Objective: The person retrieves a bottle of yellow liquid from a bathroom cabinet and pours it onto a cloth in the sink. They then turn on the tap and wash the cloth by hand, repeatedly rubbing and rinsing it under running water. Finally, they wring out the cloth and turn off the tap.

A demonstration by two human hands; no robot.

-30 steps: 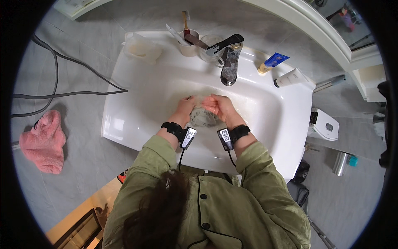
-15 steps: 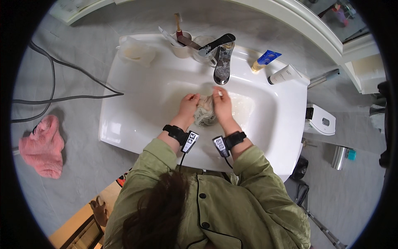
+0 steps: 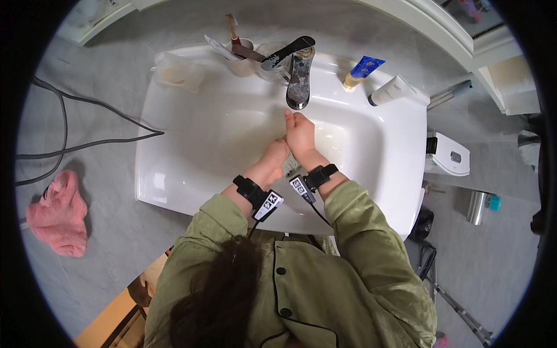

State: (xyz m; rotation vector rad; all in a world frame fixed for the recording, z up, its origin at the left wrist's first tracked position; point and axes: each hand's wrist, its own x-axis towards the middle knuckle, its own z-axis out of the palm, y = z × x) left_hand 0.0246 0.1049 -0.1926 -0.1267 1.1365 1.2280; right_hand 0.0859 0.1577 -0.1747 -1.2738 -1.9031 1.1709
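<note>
Cloth point(image 3: 293, 164), grey, down in the white sink point(image 3: 191, 133), with only a small bit in sight, at 6 o'clock from the right hand point(image 3: 300, 136). Left hand point(image 3: 275, 156) at 8 o'clock from the right, touching by the look of it. Both hands close together, just below the tap point(image 3: 298, 87) at 12 o'clock. Fingers mostly hidden, so no way to tell about a tight grip on the cloth.

Probably midway through. Cloth already in the sink, with a pale, shiny puddle point(image 3: 333, 137) at 3 o'clock from the hands. Not yet lifted out or put aside. Hard to say how much work left.

Different from 0.5 seconds ago: back then, hands apart, with the bunched cloth between, easy to see. Now left hand in against the right, cloth nearly all covered. Tap also a little closer to 9 o'clock in the view, likely from a head turn. Same as before: cup point(image 3: 239, 66) at 11 o'clock from the hands, white tube point(image 3: 394, 91) at 2.
</note>
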